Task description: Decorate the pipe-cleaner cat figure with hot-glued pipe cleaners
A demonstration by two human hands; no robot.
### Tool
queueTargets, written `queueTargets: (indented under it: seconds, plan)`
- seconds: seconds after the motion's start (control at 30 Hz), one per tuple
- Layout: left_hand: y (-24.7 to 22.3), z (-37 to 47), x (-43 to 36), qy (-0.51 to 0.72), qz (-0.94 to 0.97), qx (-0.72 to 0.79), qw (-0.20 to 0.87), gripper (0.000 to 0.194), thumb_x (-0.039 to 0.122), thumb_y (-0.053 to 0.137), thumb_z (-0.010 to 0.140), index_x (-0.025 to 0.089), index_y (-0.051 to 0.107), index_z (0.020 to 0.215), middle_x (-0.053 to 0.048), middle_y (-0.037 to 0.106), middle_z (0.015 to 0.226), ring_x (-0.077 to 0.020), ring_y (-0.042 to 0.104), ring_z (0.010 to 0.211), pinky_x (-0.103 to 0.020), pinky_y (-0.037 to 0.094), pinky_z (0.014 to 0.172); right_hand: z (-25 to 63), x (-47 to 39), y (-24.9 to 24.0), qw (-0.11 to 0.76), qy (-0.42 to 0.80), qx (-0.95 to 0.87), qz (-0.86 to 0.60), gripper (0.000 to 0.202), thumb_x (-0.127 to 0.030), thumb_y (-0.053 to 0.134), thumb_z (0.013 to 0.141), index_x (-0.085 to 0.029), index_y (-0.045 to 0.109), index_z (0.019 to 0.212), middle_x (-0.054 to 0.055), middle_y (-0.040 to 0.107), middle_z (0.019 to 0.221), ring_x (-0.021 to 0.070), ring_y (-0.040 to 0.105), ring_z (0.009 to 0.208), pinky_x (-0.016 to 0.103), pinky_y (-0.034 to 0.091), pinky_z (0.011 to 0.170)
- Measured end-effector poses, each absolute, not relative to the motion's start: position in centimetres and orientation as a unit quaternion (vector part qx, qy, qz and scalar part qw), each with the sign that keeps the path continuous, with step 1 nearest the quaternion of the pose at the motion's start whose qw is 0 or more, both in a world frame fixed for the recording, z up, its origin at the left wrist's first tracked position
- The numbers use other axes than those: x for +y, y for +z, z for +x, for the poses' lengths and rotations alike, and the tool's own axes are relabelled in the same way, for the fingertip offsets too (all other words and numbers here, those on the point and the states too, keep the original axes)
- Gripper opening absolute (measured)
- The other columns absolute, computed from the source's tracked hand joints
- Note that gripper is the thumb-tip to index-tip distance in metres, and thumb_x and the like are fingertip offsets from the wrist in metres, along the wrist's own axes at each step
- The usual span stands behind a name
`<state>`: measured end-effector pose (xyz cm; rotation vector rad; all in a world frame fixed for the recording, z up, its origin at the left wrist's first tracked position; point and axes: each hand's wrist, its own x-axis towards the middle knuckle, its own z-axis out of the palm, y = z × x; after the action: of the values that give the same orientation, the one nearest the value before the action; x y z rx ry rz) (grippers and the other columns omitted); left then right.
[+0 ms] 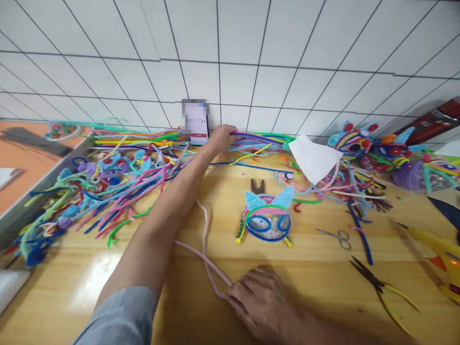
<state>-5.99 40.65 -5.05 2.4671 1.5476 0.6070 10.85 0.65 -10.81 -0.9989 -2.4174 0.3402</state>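
Observation:
My left hand reaches to the back of the table, bent over the bundle of long coloured pipe cleaners by the wall; its fingertips are partly hidden. At the front, my right hand pinches a pale pink pipe cleaner, which loops away leftward and passes under my left forearm. Between the hands and a little to the right sits a small animal head with light blue ears, blue rings for glasses and a clear body. It lies over pliers with yellow-green handles.
A phone leans on the tiled wall. Loose pipe cleaners heap at the left. On the right lie white paper, small scissors, long-nose pliers, a yellow glue gun and finished figures.

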Motion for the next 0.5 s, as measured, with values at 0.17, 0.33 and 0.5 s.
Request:
queueTargets:
  seconds: [0.17, 0.33, 0.5]
  plan:
    - [-4.3, -5.6, 40.3, 0.248, 0.844, 0.464, 0.106, 0.029, 0.039, 0.063, 0.095, 0.019, 0.083, 0.097, -0.007, 0.078, 0.086, -0.0228, 0.064, 0.082, -0.034, 0.048, 0.077, 11.1, 0.4, -10.9, 0.232, 0.144, -0.891, -0.364, 0.013, -0.022, 0.062, 0.105, -0.023, 0.067, 0.093, -0.002, 0.072, 0.072, 0.0163, 0.064, 0.064, 0.033, 0.042, 0.069]
    - [-3.6, -5.2, 39.6, 0.223, 0.860, 0.441, 0.130, 0.028, 0.039, 0.064, 0.095, 0.019, 0.083, 0.091, -0.006, 0.076, 0.081, -0.0238, 0.065, 0.082, -0.036, 0.048, 0.080, 11.2, 0.4, -10.8, 0.234, 0.150, -0.889, -0.364, 0.010, -0.021, 0.062, 0.104, -0.023, 0.067, 0.097, -0.002, 0.072, 0.074, 0.0166, 0.065, 0.065, 0.033, 0.042, 0.070]
    - [-2.8, -4.7, 39.0, 0.202, 0.853, 0.473, 0.090, 0.026, 0.038, 0.065, 0.098, 0.020, 0.084, 0.097, -0.011, 0.077, 0.094, -0.0363, 0.067, 0.109, -0.051, 0.047, 0.104, 11.2, 0.4, -10.7, 0.239, 0.152, -0.886, -0.367, 0.011, -0.020, 0.062, 0.105, -0.023, 0.066, 0.095, -0.002, 0.072, 0.073, 0.0162, 0.064, 0.064, 0.033, 0.041, 0.070]
